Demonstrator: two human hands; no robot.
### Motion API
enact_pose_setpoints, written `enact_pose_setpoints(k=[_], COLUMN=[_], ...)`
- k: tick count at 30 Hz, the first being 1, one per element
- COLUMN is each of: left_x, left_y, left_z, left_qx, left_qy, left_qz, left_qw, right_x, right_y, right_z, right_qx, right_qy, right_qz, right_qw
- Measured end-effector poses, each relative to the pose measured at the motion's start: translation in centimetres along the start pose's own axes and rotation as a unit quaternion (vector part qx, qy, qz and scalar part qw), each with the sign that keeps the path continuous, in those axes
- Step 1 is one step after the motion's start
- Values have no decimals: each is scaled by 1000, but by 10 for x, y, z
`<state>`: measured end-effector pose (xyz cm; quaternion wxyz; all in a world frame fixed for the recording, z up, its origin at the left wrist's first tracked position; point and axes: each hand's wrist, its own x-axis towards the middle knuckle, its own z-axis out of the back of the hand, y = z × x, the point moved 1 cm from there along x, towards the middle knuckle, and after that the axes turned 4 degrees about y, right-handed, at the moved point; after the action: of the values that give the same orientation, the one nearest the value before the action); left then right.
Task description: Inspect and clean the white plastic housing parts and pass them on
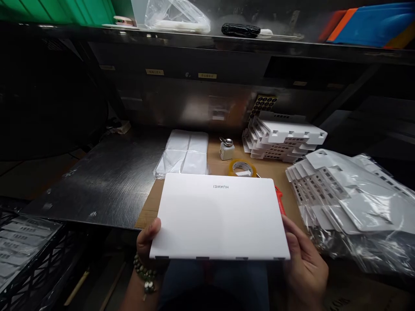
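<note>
Between my two hands is a flat white panel with "HUAWEI" printed upside down near its far edge and dark slots along its near edge. My left hand grips its left side, thumb on top. At the right edge, my right hand is closed on the same panel. Just beyond the panel lie a roll of yellow tape and a red-handled tool, partly covered by it. A small white pump bottle with a metal top stands behind the tape.
Plastic sleeves lie in a stack at the back. White panels are piled at the back right, with bagged panels in front. A black crate with wrapped parts stands lower left. Overhead, a shelf spans the bench.
</note>
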<state>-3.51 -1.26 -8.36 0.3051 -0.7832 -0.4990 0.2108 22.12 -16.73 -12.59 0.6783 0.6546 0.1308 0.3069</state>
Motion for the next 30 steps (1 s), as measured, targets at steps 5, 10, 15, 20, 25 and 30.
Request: enact_pose_setpoints(k=[5,10,15,20,25,30], left_x=[0,2,8,12,14,16], left_y=[1,1,3,7,5,3], left_z=[-4,-3,-4,0,0,-4], left_qx=[-76,-177,-157,-108,-122,-127], left_qy=[86,213,227,155,151,182], left_qz=[22,85,127,110,101,150], left_qw=[993,957,953,976,976,963], right_x=[-11,-13,-14,-15,-14,-15], right_y=[-21,-24,-25,-21,-15,-15], right_z=[14,13,9,5,3,4], right_qx=[17,3,10,28,22,6], right_qy=[73,82,82,79,74,83], right_qz=[-43,-64,-81,-104,-99,-69], right_qw=[996,995,993,991,992,994])
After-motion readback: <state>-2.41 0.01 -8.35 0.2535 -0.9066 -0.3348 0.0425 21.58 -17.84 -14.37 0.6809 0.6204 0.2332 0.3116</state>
